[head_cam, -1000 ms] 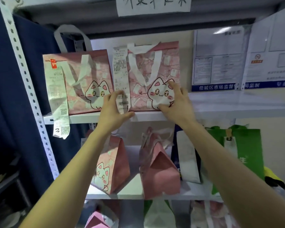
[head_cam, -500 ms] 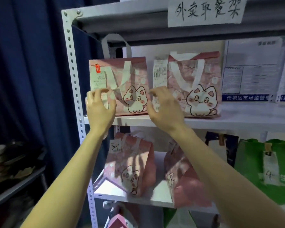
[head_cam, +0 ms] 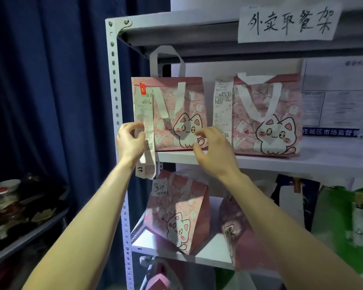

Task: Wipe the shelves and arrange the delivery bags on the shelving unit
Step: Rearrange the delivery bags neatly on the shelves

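Shelving unit (head_cam: pixel 270 162): pink delivery bags already standing on it, arranging looks mostly done, wiping unclear. Left cat bag (head_cam: pixel 172 114) sits between both hands. Left hand (head_cam: pixel 130 143) pinches its receipt (head_cam: pixel 147 130); right hand (head_cam: pixel 214 151) spread loose, empty, at the bag's lower corner.

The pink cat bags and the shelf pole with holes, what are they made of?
The pink cat bag looks like soft, matte non-woven fabric, perhaps coated: it has floppy white strap handles and slight creases. The perforated shelf post looks like painted metal: smooth, pale, with punched holes and bolts.
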`<state>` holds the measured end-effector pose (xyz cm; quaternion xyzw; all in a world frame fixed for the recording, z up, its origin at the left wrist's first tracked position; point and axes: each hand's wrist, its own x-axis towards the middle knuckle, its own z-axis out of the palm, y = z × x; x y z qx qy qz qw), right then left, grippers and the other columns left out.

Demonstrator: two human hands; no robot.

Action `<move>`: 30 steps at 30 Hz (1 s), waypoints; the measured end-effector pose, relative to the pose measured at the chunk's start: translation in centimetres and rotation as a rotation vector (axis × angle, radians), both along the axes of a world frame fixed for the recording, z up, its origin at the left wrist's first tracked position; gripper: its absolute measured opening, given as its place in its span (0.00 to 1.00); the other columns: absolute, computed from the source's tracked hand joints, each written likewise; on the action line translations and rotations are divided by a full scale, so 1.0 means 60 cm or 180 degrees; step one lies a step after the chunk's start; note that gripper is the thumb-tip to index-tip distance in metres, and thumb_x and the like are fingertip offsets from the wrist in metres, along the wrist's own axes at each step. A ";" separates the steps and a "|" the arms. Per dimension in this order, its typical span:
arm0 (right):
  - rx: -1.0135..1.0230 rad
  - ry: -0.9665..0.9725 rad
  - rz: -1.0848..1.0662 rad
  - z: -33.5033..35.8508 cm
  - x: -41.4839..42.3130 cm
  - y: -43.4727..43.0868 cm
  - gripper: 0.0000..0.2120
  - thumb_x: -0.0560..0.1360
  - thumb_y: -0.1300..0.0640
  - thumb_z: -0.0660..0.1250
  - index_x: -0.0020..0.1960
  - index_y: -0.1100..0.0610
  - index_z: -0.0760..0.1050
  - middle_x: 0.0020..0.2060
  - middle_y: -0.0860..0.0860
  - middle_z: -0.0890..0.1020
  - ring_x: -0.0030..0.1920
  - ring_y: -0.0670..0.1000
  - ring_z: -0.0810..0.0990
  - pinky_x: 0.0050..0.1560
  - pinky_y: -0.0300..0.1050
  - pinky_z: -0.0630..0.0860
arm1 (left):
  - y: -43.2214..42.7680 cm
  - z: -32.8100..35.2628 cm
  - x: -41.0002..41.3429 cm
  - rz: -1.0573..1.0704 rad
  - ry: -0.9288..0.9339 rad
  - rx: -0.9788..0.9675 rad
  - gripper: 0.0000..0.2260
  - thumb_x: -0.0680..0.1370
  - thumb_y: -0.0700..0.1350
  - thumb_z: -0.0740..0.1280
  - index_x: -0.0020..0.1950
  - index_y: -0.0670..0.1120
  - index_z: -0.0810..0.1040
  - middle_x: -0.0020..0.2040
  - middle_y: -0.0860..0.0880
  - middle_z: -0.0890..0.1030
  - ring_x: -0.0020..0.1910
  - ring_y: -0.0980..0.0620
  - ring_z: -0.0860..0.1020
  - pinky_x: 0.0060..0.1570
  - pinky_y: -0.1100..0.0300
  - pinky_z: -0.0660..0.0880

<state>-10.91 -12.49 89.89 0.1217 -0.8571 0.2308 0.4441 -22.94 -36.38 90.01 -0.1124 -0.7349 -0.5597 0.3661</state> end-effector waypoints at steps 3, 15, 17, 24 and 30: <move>-0.0182 0.0120 -0.0076 -0.001 0.010 -0.013 0.16 0.80 0.53 0.67 0.67 0.54 0.76 0.61 0.48 0.77 0.58 0.47 0.78 0.62 0.47 0.78 | -0.018 0.003 0.027 0.0117 0.0225 0.0191 0.17 0.79 0.34 0.66 0.59 0.52 0.88 0.60 0.58 0.83 0.59 0.59 0.82 0.66 0.58 0.80; -0.1303 -0.0464 0.0126 0.013 0.075 -0.097 0.13 0.86 0.52 0.62 0.62 0.61 0.73 0.49 0.54 0.82 0.50 0.56 0.82 0.47 0.52 0.77 | -0.107 -0.004 0.195 -0.0060 0.0589 0.0634 0.21 0.75 0.33 0.63 0.58 0.50 0.88 0.60 0.53 0.85 0.60 0.58 0.83 0.64 0.55 0.81; -0.1530 -0.0452 0.0272 0.005 0.093 -0.101 0.10 0.87 0.53 0.59 0.58 0.60 0.73 0.50 0.53 0.83 0.50 0.52 0.82 0.53 0.56 0.80 | -0.110 -0.009 0.233 -0.0137 0.0615 0.0598 0.21 0.75 0.32 0.63 0.58 0.49 0.88 0.60 0.53 0.85 0.60 0.57 0.83 0.64 0.54 0.81; -0.1844 -0.0079 -0.0011 -0.040 0.222 -0.095 0.14 0.89 0.55 0.56 0.63 0.64 0.75 0.56 0.59 0.82 0.57 0.62 0.79 0.58 0.58 0.72 | -0.095 -0.046 0.377 -0.0794 0.0423 0.0437 0.27 0.77 0.27 0.62 0.71 0.48 0.80 0.66 0.52 0.84 0.59 0.53 0.85 0.61 0.47 0.84; -0.2198 -0.0034 -0.0314 -0.110 0.364 -0.027 0.10 0.88 0.55 0.57 0.51 0.55 0.74 0.40 0.47 0.80 0.42 0.48 0.79 0.43 0.51 0.77 | -0.031 -0.107 0.486 -0.1432 0.0067 0.0393 0.31 0.83 0.39 0.72 0.82 0.59 0.66 0.64 0.54 0.84 0.64 0.54 0.84 0.62 0.55 0.83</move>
